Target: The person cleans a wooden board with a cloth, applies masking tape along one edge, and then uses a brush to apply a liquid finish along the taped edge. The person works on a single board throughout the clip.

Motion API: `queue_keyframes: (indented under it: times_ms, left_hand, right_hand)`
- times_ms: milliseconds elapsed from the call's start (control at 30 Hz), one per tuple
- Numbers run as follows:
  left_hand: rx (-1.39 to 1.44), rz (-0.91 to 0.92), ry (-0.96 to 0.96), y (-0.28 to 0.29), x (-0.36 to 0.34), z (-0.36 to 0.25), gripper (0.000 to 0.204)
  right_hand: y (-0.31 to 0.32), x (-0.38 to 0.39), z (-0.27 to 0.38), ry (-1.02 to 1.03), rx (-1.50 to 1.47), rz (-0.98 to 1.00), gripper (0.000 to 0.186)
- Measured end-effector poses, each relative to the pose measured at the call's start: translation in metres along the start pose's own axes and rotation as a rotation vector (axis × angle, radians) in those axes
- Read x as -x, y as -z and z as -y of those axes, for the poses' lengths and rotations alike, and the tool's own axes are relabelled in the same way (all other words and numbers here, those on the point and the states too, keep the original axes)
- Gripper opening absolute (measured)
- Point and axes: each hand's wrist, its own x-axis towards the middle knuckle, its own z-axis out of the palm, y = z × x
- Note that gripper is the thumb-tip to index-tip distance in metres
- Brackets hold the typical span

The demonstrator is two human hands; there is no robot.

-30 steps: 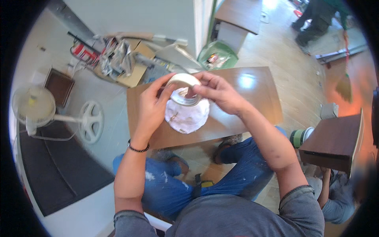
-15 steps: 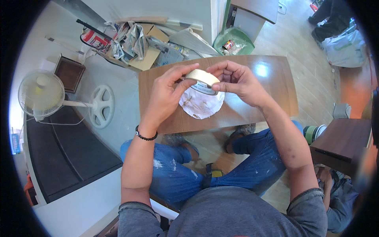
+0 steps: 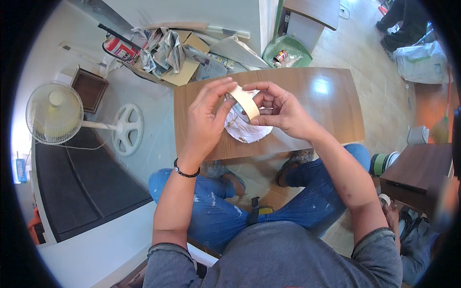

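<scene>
A roll of cream masking tape (image 3: 247, 103) is held up between both hands above a wooden table (image 3: 307, 115). My left hand (image 3: 210, 108) pinches its left side, thumb and fingers closed on the ring. On the other side my right hand (image 3: 283, 109) grips it, with the thumb at the lower edge and the forefinger near the top. Beneath the roll, a round, crumpled white piece with brownish marks (image 3: 249, 133) lies on the tabletop, partly hidden by the hands and tape. Whether a tape end is lifted, I cannot tell.
Left of the table stands a white fan (image 3: 122, 128). Behind it, newspapers and cardboard (image 3: 180, 67) are piled beside a fire extinguisher (image 3: 117, 48). A green dustpan (image 3: 300, 50) sits past the far edge. Another person's legs (image 3: 403, 24) show at far right; a second person crouches lower right.
The tape roll has turned from lying nearly level to a steeper tilt, its outer face now slanting down to the right. Both hands have shifted their grip around it.
</scene>
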Motion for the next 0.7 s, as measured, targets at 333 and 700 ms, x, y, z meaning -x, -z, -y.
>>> queue_keyframes:
  times_ms: [333,700]
  left_hand:
    - [0.136,0.112,0.226,-0.011,0.015,-0.017,0.022]
    - [0.207,0.066,0.375,-0.028,0.009,-0.003,0.022]
  right_hand:
    - [-0.006,-0.001,-0.007,0.184,0.143,-0.195,0.060]
    - [0.000,-0.014,0.001,0.244,0.521,-0.364,0.028]
